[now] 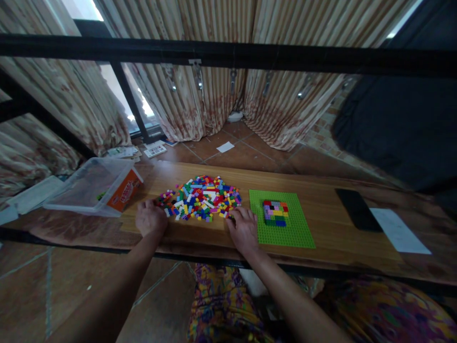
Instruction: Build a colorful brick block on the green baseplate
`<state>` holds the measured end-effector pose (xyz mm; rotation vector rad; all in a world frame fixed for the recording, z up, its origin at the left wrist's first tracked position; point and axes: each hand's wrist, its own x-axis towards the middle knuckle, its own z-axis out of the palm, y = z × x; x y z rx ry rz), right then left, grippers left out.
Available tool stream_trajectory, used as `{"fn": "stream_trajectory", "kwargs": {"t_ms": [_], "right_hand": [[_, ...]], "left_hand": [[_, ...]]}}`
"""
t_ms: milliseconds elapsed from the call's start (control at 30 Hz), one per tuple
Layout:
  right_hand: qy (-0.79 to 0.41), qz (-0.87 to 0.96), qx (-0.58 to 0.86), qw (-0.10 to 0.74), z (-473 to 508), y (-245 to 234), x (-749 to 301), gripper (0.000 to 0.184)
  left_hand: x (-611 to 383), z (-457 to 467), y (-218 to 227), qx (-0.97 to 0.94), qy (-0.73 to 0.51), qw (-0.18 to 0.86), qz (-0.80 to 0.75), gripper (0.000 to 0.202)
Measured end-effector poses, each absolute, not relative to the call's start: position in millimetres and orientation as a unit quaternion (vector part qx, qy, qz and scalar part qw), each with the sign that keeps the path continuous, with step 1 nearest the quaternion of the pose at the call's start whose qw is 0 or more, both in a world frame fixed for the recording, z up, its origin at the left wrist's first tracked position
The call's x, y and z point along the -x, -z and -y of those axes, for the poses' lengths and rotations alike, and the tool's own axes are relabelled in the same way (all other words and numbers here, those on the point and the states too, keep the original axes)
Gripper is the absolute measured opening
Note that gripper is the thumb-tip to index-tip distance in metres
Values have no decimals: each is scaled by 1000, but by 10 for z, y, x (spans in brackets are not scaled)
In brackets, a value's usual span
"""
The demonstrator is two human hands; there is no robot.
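A loose heap of small multicoloured toy bricks (203, 197) lies on the wooden table. My left hand (151, 217) rests at the heap's left edge, its fingers bent but loose beside the outer bricks. At the lower right edge, my right hand (243, 228) touches the bricks with its fingers apart; no held brick can be made out. Just right of that hand lies a green baseplate (300, 228). On it stands a square block of joined bricks (275, 213) in red, purple, yellow, green and blue, with a black spot near its upper left.
A clear plastic bin (82, 205) with an orange label lies at the table's left. A black phone-like slab (359, 209) and a white sheet (400, 231) are at the right. A dark metal bar (228, 55) crosses above the table, before striped curtains (214, 100).
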<state>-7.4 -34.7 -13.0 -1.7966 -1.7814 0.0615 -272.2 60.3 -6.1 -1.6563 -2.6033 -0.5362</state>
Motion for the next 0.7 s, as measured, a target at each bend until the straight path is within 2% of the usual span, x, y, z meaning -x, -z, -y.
{"fn": "stream_trajectory", "kwargs": {"t_ms": [133, 267, 400, 700], "right_hand": [[-30, 686, 659, 306, 293, 85, 177, 18], [-39, 708, 650, 274, 174, 65, 301, 24], [-47, 722, 642, 253, 84, 95, 352, 20], [-19, 717, 643, 270, 102, 56, 185, 15]], "left_hand": [[2733, -616, 68, 526, 170, 3, 833, 32], [2748, -614, 79, 535, 169, 5, 828, 31], [2750, -602, 84, 539, 173, 4, 825, 30], [2754, -603, 91, 543, 170, 7, 822, 28]]}}
